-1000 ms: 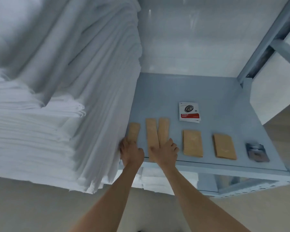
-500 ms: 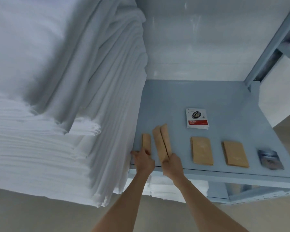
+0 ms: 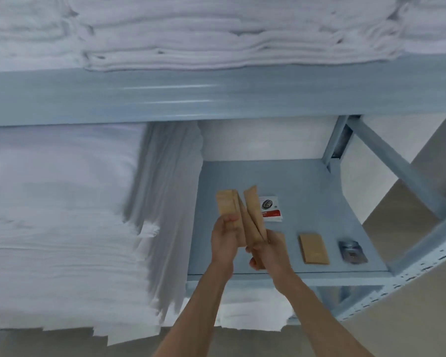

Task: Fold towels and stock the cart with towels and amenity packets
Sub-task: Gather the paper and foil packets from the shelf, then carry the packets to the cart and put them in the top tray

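Observation:
Both hands are raised above the grey-blue shelf (image 3: 307,191) and hold tan amenity packets. My left hand (image 3: 225,238) grips one tan packet (image 3: 225,203). My right hand (image 3: 269,249) grips two long tan packets (image 3: 254,210) that fan upward. A tall stack of white folded towels (image 3: 62,215) fills the shelf's left side, close beside my left hand. More white towels (image 3: 216,32) lie on the shelf above.
On the shelf lie a white and red sachet (image 3: 272,211), a tan packet (image 3: 313,248) and a dark foil packet (image 3: 352,251). A shelf beam (image 3: 216,96) crosses overhead. A frame post (image 3: 422,256) stands at right. White towels (image 3: 252,313) sit below.
Both hands have lifted the three tan packets off the shelf's front edge and brought them together in the air. The camera has pulled back, showing the upper shelf.

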